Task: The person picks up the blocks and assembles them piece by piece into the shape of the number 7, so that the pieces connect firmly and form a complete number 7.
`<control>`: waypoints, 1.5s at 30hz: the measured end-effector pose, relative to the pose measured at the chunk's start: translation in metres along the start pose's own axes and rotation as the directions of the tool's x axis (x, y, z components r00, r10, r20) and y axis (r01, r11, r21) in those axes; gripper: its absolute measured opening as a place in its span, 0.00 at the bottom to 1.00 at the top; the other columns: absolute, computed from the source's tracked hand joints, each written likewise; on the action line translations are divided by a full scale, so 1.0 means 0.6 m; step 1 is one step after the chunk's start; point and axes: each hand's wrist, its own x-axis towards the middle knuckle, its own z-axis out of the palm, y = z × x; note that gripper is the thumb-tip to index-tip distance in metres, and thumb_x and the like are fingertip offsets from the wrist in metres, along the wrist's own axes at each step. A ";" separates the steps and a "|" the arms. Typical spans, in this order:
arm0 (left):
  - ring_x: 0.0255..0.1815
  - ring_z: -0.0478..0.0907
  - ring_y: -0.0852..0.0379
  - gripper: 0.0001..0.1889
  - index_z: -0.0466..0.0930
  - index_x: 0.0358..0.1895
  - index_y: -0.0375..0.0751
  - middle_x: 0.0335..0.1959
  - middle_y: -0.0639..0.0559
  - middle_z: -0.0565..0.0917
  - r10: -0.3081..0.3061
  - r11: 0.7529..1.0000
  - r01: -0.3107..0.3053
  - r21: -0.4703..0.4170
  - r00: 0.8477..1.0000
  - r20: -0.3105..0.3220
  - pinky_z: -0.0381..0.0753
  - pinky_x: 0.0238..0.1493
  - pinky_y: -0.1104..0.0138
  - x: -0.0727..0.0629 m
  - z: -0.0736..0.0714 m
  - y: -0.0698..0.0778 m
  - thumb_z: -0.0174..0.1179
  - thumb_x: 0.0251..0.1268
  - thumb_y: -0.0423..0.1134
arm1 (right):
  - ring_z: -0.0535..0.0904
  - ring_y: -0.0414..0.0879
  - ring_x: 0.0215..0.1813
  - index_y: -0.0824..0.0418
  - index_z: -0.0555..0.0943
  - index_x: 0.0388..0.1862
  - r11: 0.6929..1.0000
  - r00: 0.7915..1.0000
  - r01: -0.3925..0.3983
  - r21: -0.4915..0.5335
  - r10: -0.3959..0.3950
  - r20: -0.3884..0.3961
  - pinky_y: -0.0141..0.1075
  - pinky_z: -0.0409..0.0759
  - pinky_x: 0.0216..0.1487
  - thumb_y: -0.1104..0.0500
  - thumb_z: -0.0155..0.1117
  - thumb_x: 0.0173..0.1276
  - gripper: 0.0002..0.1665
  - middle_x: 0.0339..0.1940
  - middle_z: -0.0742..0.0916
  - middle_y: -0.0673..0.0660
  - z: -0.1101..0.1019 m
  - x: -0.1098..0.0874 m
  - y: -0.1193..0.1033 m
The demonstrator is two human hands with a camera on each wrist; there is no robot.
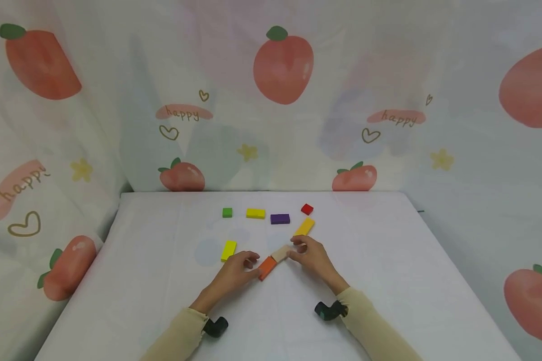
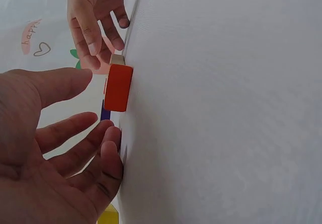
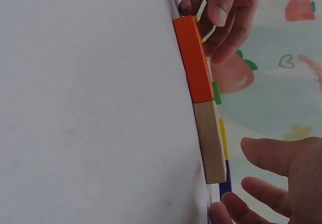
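An orange block (image 1: 267,268) and a plain wooden block (image 1: 281,253) lie end to end in a slanting line on the table. Beside the orange block is my left hand (image 1: 238,271), thumb near its side and fingers loosely bent with nothing in them. The left wrist view shows a gap between that thumb and the orange block (image 2: 118,88). My right hand (image 1: 313,256) hovers by the far end of the wooden block, thumb and fingers spread apart. In the right wrist view the wooden block (image 3: 209,142) stands free of the fingers.
Beyond the right hand lie an amber-yellow block (image 1: 304,226) and a small red block (image 1: 307,209). Purple (image 1: 280,219), yellow (image 1: 255,213) and green (image 1: 227,212) blocks form a row at the back. Another yellow block (image 1: 228,250) lies just past the left hand.
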 end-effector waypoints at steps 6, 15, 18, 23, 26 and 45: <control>0.47 0.77 0.57 0.21 0.79 0.58 0.43 0.49 0.52 0.83 0.006 1.000 -0.006 0.000 1.000 0.027 0.81 0.53 0.60 -0.001 -0.001 -0.004 0.67 0.62 0.42 | 0.78 0.46 0.46 0.57 0.81 0.55 1.000 1.000 -0.026 -0.010 0.026 -0.018 0.34 0.78 0.43 0.53 0.72 0.61 0.23 0.50 0.85 0.54 0.004 -0.001 0.005; 0.49 0.77 0.56 0.22 0.79 0.58 0.45 0.50 0.53 0.84 -0.003 1.000 0.003 0.008 0.998 0.058 0.81 0.55 0.59 -0.004 -0.004 -0.003 0.69 0.60 0.40 | 0.75 0.45 0.43 0.55 0.82 0.55 0.998 0.999 -0.038 -0.042 0.037 -0.012 0.32 0.73 0.41 0.51 0.72 0.61 0.24 0.48 0.86 0.53 0.013 0.003 0.005; 0.50 0.77 0.56 0.22 0.80 0.58 0.45 0.51 0.53 0.84 -0.002 1.000 0.001 0.013 0.998 0.063 0.80 0.56 0.59 -0.002 -0.004 -0.003 0.69 0.59 0.39 | 0.75 0.46 0.42 0.56 0.82 0.54 0.998 0.999 -0.033 -0.053 0.032 -0.015 0.33 0.73 0.40 0.50 0.72 0.61 0.23 0.47 0.86 0.53 0.016 0.007 0.005; 0.50 0.78 0.56 0.21 0.80 0.57 0.46 0.50 0.53 0.84 -0.005 1.000 0.004 0.012 0.998 0.067 0.80 0.57 0.58 -0.001 -0.001 -0.004 0.69 0.59 0.38 | 0.74 0.46 0.41 0.57 0.83 0.52 0.996 0.999 -0.040 -0.074 0.040 -0.005 0.32 0.72 0.39 0.50 0.73 0.61 0.22 0.43 0.85 0.52 0.018 0.010 0.004; 0.49 0.77 0.57 0.20 0.81 0.57 0.47 0.50 0.54 0.84 -0.012 1.000 0.011 0.017 0.998 0.062 0.80 0.57 0.58 -0.001 0.000 -0.005 0.69 0.60 0.38 | 0.73 0.46 0.40 0.57 0.84 0.50 0.996 0.999 -0.040 -0.082 0.041 -0.001 0.32 0.71 0.38 0.50 0.73 0.60 0.21 0.41 0.84 0.52 0.018 0.011 0.004; 0.49 0.77 0.57 0.17 0.83 0.54 0.48 0.49 0.56 0.84 0.025 0.999 -0.027 0.044 0.998 0.050 0.80 0.55 0.59 0.001 0.003 -0.005 0.67 0.61 0.37 | 0.73 0.44 0.37 0.56 0.85 0.49 0.995 1.000 0.019 -0.099 -0.020 -0.003 0.32 0.69 0.36 0.54 0.72 0.61 0.17 0.42 0.86 0.53 0.021 0.013 0.003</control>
